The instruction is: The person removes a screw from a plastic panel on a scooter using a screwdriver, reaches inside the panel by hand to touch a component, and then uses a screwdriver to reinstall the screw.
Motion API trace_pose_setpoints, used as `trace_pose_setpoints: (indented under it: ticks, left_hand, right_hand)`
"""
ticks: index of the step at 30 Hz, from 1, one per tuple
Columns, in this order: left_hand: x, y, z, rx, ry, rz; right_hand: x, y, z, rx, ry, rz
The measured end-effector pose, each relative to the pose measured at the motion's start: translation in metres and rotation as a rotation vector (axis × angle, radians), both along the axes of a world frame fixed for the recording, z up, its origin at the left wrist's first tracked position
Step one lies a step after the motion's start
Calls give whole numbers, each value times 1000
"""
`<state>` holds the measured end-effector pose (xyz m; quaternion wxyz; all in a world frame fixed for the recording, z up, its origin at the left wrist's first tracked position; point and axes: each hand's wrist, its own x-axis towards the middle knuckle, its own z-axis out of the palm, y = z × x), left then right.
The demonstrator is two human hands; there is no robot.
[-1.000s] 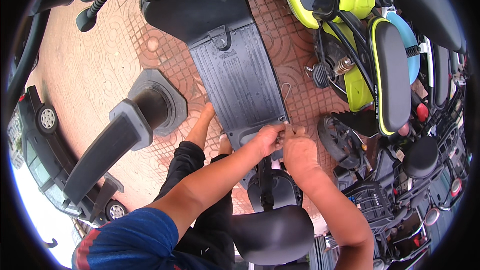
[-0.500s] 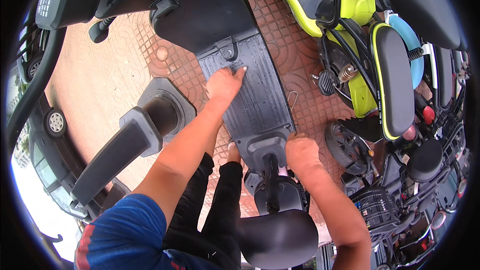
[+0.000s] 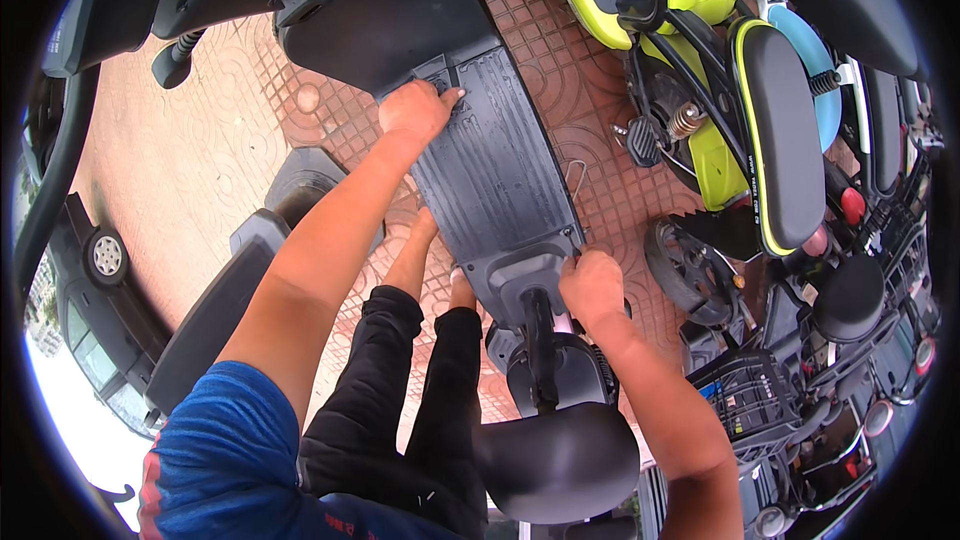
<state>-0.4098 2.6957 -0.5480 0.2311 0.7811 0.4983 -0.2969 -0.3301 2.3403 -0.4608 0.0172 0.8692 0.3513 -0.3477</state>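
Between my arms stretches the black ribbed footboard (image 3: 495, 155) of an electric scooter, its surface scuffed and specked. My left hand (image 3: 415, 110) lies at the left edge of its far end, fingers curled, thumb stretched out over the ribs. It partly covers the recessed latch area there, and what its fingers hold, if anything, is hidden. At the near right corner of the footboard, beside the seat-post base (image 3: 520, 275), my right hand (image 3: 592, 282) is closed at the edge. Its grip is hidden from above. A black saddle (image 3: 555, 460) sits closest to me.
A yellow-green scooter (image 3: 715, 180) with a padded seat (image 3: 785, 140) stands at the right, with several parked bikes and a black basket (image 3: 750, 395) behind. Left are a dark padded seat (image 3: 215, 310) and a parked car (image 3: 90, 310). Patterned red paving (image 3: 540, 50) lies beneath.
My left hand has slid forward and slightly left along the footboard toward the latch. My right hand stays at the near right corner. The whole view has shifted a little.
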Motion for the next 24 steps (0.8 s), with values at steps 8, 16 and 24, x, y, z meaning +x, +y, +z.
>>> trace_pose_setpoints:
  ticks: [8, 16, 24]
  left_hand:
    - [8, 14, -2, -137, 66, 118]
    - [14, 21, -7, -222, 110, 146]
    - [16, 25, -14, -250, 206, 179]
  right_hand:
    - [13, 13, 8, -204, 86, 123]
    - [-2, -2, -7, -105, -3, -33]
    - [9, -8, -6, -112, 30, -258]
